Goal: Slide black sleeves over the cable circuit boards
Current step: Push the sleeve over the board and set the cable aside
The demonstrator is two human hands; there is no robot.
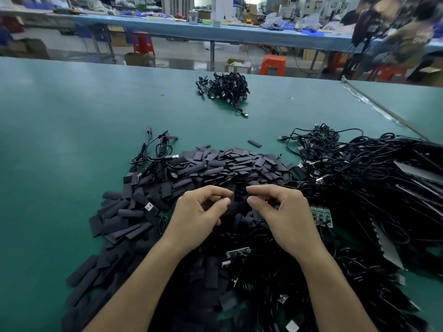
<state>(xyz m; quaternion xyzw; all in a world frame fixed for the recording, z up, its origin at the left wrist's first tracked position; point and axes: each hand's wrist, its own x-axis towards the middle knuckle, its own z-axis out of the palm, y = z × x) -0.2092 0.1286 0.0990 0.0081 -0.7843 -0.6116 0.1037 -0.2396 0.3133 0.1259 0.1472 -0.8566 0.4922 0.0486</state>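
Reaching in from seven and five o'clock, pinching a sleeve (237, 208) between curled left hand (199, 213) and right hand (284, 212), fingertips nearly meeting.

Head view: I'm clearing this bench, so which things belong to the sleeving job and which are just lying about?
Job: left hand, right hand, held sleeve, sleeve pile, cable heap, bare circuit board.
Lying about: orange stool, cardboard box, far bench.

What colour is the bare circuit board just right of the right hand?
Green, dotted with small dark parts. The circuit board shows best in the head view.
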